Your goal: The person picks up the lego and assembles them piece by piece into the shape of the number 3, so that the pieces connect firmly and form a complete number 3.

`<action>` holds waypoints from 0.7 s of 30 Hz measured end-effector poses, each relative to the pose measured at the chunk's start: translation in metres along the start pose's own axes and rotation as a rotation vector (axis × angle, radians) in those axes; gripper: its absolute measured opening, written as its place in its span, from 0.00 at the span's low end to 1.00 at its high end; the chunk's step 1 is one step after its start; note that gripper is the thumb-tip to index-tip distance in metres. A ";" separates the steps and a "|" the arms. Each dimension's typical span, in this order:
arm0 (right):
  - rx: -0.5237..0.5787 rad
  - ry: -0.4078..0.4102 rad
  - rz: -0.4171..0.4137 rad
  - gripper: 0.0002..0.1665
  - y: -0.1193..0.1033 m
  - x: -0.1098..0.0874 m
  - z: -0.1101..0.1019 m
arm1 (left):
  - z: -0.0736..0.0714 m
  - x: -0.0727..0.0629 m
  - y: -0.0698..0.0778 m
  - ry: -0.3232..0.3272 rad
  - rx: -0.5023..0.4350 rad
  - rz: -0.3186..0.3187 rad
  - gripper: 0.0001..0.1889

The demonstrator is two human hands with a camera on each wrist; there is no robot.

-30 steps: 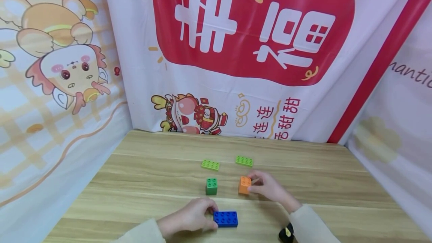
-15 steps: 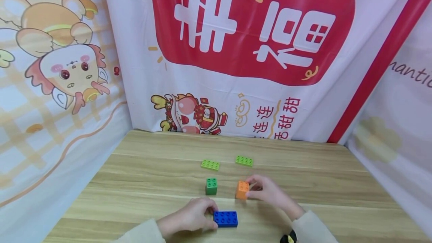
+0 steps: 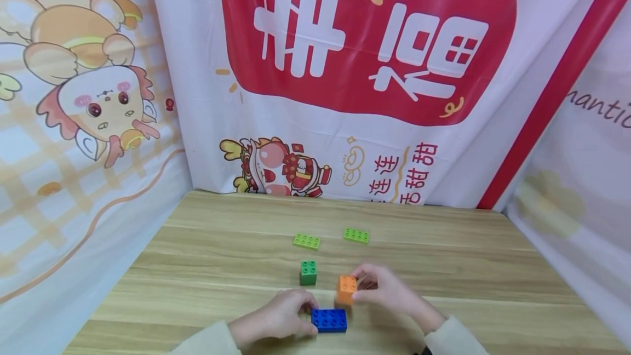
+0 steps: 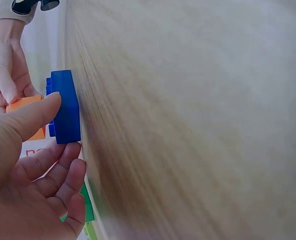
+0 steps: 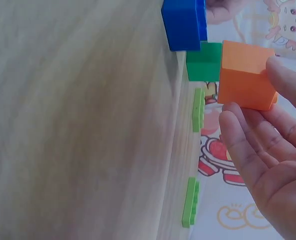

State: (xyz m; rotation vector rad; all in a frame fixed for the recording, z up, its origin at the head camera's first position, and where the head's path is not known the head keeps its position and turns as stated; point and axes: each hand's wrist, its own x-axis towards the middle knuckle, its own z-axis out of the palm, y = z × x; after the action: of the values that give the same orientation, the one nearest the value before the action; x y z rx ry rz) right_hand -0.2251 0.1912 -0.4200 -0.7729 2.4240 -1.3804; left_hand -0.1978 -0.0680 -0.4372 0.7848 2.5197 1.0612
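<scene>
On the table near its front, a blue toy building brick (image 3: 329, 320) lies flat with its studs up. My left hand (image 3: 280, 314) pinches its left end between thumb and fingers; the left wrist view shows the thumb on the side of the blue brick (image 4: 67, 112). An orange building brick (image 3: 347, 289) is pinched in my right hand (image 3: 384, 292), behind and above the right half of the blue one. In the right wrist view the orange brick (image 5: 245, 75) is raised off the table, thumb on one side and fingers on the other.
A green square brick (image 3: 308, 273) stands behind the blue one. Two flat lime green bricks (image 3: 307, 241) lie farther back on the wooden table (image 3: 222, 245). Printed cloth hangings (image 3: 207, 125) rise along the back and both sides.
My right hand has carried the orange brick off the table, leftward and toward the front, nearer the blue brick. The left hand and the blue brick have stayed in place.
</scene>
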 end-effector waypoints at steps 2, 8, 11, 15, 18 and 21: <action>0.005 -0.012 0.000 0.16 -0.001 -0.001 0.003 | 0.000 0.000 0.000 -0.003 0.001 -0.001 0.13; 0.025 -0.045 -0.051 0.15 -0.004 -0.004 0.011 | 0.001 0.002 0.000 -0.018 -0.006 -0.022 0.12; 0.029 -0.055 -0.085 0.16 -0.005 -0.005 0.013 | 0.001 0.003 -0.001 -0.023 -0.008 -0.030 0.12; 0.023 -0.076 -0.109 0.16 -0.006 -0.006 0.015 | 0.002 0.003 -0.002 -0.026 0.002 -0.036 0.12; 0.021 -0.090 -0.099 0.16 -0.006 -0.007 0.016 | 0.002 0.003 -0.002 -0.026 0.006 -0.037 0.12; 0.019 -0.093 -0.078 0.15 -0.006 -0.007 0.017 | 0.001 0.003 -0.002 -0.022 0.005 -0.033 0.12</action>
State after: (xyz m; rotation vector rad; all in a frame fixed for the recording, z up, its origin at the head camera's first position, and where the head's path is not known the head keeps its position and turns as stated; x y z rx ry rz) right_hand -0.2096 0.1806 -0.4236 -0.9152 2.3293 -1.3619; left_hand -0.2003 -0.0663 -0.4395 0.7490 2.5094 1.0296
